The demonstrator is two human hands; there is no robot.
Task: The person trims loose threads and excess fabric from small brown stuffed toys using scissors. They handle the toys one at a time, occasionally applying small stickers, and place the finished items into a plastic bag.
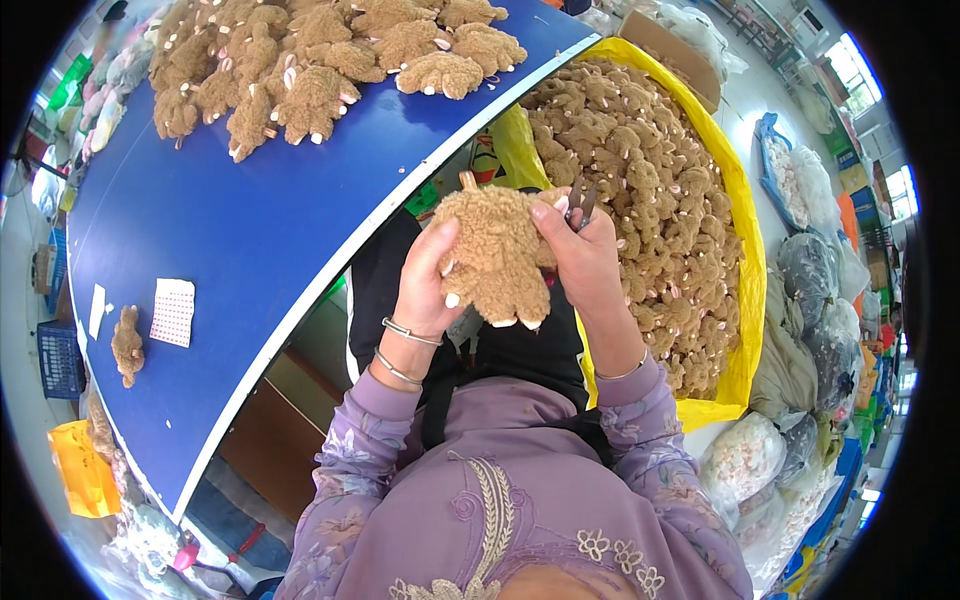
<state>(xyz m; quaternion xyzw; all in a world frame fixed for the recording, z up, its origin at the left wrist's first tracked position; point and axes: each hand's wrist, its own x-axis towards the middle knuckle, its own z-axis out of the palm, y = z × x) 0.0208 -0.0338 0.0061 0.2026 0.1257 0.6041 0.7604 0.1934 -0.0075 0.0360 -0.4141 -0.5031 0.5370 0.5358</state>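
Note:
A curly brown plush toy (495, 245) with small white paw tips and a loop at its top is held up over my lap. My left hand (428, 275) grips its left side, thumb on the fur. On the other side, my right hand (585, 250) pinches the toy near a pale, ear-like part. Dark thread snips (580, 203) are tucked in that same hand, with their tips pointing up. Fingers behind the toy are hidden.
A blue table (290, 220) on the left carries a heap of similar brown plush toys (320, 70), a single small one (127, 345) and a printed sheet (173, 312). A yellow-lined container (750, 290) full of plush pieces stands at my right. Filled clear bags (745, 455) lie beyond it.

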